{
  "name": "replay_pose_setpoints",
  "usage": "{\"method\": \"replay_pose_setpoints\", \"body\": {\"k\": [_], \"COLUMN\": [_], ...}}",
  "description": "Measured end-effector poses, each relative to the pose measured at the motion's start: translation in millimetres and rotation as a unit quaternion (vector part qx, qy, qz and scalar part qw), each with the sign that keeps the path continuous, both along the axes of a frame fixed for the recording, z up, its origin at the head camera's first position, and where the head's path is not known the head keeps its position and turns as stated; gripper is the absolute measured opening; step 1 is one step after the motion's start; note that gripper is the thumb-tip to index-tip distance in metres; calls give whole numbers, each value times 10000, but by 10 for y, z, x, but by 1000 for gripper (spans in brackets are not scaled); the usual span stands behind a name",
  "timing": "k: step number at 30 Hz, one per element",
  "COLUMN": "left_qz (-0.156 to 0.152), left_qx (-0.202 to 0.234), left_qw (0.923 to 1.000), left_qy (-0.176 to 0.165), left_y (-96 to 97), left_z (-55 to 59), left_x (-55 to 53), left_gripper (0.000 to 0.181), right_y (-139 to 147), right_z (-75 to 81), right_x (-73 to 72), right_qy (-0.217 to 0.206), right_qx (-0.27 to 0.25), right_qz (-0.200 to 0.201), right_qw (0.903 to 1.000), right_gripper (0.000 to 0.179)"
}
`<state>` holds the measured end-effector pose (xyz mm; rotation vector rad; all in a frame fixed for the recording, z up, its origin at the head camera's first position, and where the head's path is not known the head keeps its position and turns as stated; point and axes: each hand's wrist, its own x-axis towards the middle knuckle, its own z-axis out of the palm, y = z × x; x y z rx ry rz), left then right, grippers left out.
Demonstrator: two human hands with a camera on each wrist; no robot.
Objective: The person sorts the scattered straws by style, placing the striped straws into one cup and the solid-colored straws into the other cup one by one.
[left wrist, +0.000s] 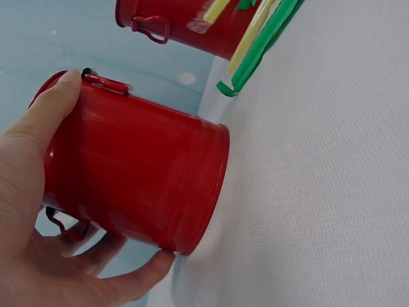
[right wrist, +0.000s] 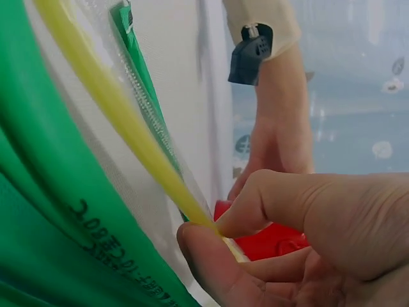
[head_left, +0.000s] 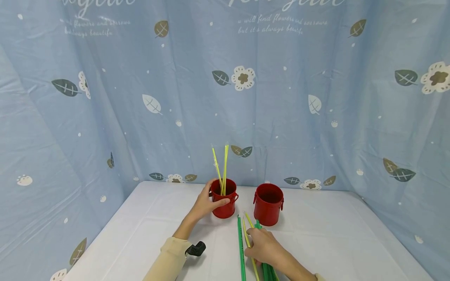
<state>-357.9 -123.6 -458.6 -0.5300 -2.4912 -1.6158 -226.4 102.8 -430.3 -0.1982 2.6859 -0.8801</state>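
My left hand [head_left: 205, 205] grips the left red bucket [head_left: 224, 198], thumb on its rim and fingers round its side [left wrist: 134, 173]. Two yellow straws [head_left: 221, 168] stand upright in it. A second red bucket [head_left: 268, 204] stands to its right with nothing showing above its rim. My right hand [head_left: 261, 246] lies on a bunch of wrapped green and yellow straws [head_left: 241, 249] on the table in front of the buckets. In the right wrist view its thumb and forefinger pinch one yellow straw [right wrist: 128, 128] among the green straws [right wrist: 57, 211].
A white cloth covers the table [head_left: 334, 242]. A blue flower-print curtain [head_left: 299, 97] closes it in at the back and on both sides. A black wrist camera [head_left: 195, 248] sits on my left sleeve.
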Motion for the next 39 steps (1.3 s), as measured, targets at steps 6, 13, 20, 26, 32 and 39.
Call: {"method": "replay_pose_setpoints", "body": {"k": [6, 13, 20, 26, 32, 39], "left_qz": [20, -2, 67, 97, 51, 67], "left_qx": [-19, 46, 120, 110, 31, -15], "left_qw": [10000, 10000, 9999, 9999, 10000, 10000], "left_qy": [-29, -17, 46, 48, 3, -17], "left_y": [-1, 0, 19, 23, 2, 1], "left_z": [-3, 5, -5, -19, 0, -8], "left_x": [-2, -5, -28, -42, -25, -9], "left_gripper": [92, 91, 90, 90, 90, 92], "right_y": [55, 146, 200, 216, 222, 229], "right_z": [11, 58, 114, 115, 126, 128], "right_x": [-23, -76, -112, -132, -135, -133], "right_qy": [-25, 93, 175, 164, 133, 103], "right_qx": [-310, -695, -984, -1022, -1031, -958], "right_qz": [138, 509, 600, 562, 580, 598], "right_qw": [9994, 9962, 9932, 9930, 9929, 9935], "right_gripper": [54, 48, 47, 44, 42, 46]}}
